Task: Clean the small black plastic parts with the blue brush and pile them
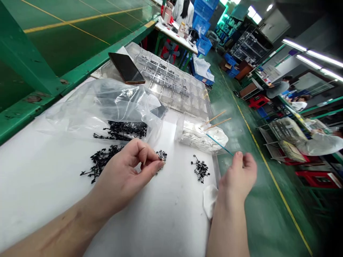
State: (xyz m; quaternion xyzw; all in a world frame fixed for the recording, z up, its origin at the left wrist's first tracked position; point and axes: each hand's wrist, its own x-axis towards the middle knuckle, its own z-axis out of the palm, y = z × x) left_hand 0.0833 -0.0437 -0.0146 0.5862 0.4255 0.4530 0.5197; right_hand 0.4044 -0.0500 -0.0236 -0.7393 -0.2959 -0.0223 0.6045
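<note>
My left hand (131,171) is closed in a pinch beside a small pile of silvery ring-like parts (162,155); what sits between its fingertips is too small to make out. My right hand (239,173) grips a thin blue stick (219,144), whose far end reaches over a clear box (182,134) of white cloth-like material. Two wooden sticks (218,123) lean out of that box. Between my hands lies a small pile of black parts (200,169). Larger heaps of black branched parts (99,160) lie left of and behind my left hand.
A clear plastic bag (107,103) covers the back left of the white table (166,214). Behind it are a compartment tray (171,80) with small parts and a dark phone (127,67). A white scrap (209,200) lies near my right wrist. Other people work farther off.
</note>
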